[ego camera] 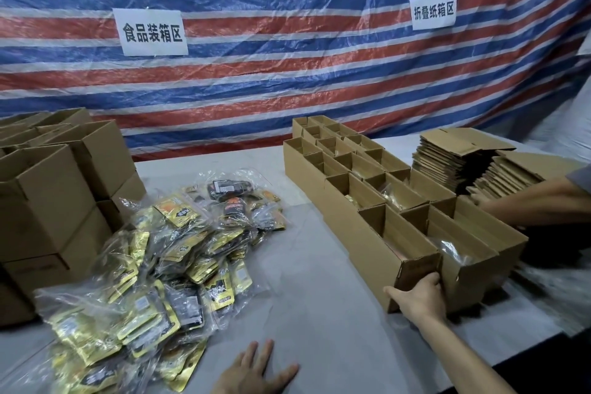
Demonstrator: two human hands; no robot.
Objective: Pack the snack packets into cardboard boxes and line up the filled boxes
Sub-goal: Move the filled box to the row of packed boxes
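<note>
**packfan:** What's the room like?

**boxwatcher:** Pretty makeshift. A red, white and blue striped tarp (287,89) hangs as the back wall, with two paper signs (153,32) stuck on it. The pale grey table (303,265) holds a heap of snack packets (166,253) in clear bags.

**packfan:** And the person's hands?

**boxwatcher:** The left hand (252,371) lies flat, fingers spread, just in front of the heap. The right hand (419,296) grips the end of the nearest box (367,243), right of the heap, at the near end of rows of open cardboard boxes (307,166). Stacked cartons (48,201) sit left of the heap, flattened cartons (447,157) far right.
</note>
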